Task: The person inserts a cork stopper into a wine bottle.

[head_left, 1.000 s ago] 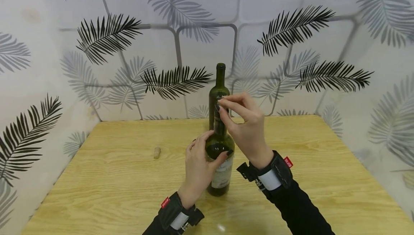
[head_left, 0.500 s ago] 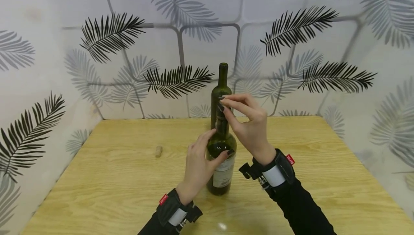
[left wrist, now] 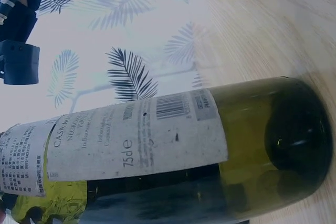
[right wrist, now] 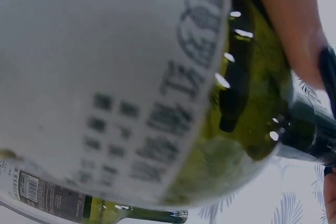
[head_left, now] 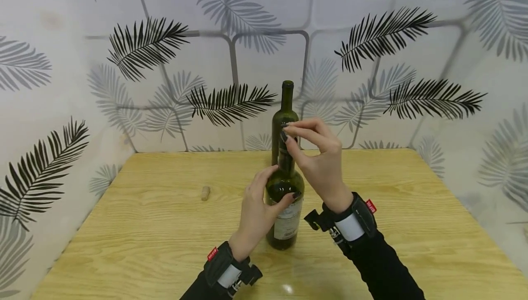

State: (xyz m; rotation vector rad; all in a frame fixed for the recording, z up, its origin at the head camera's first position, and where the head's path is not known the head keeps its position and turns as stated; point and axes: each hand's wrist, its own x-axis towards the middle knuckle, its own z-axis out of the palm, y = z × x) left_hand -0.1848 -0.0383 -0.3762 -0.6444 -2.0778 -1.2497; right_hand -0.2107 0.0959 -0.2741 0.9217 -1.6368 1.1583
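A dark green wine bottle [head_left: 287,224] with pale labels stands upright on the table, its barcode label [left wrist: 136,135] filling much of the left wrist view. My left hand [head_left: 255,213] grips its shoulder, thumb across the near side and fingers behind the glass. At the bottle's mouth, my right hand [head_left: 317,153] pinches with thumb and forefinger. Between those fingertips is a small pale piece, mostly hidden; I cannot tell its kind. Dark-nailed right fingers [right wrist: 296,30] show beside the neck in the right wrist view.
Another green wine bottle [head_left: 278,128] stands directly behind the first, partly covered by it and my right hand. A loose cork [head_left: 206,193] is on the wooden table [head_left: 161,236] to the left. A leaf-patterned wall covering [head_left: 264,6] rises behind the table.
The head view has swung a little, so everything sits slightly further right. Both hands keep their places on the bottle.
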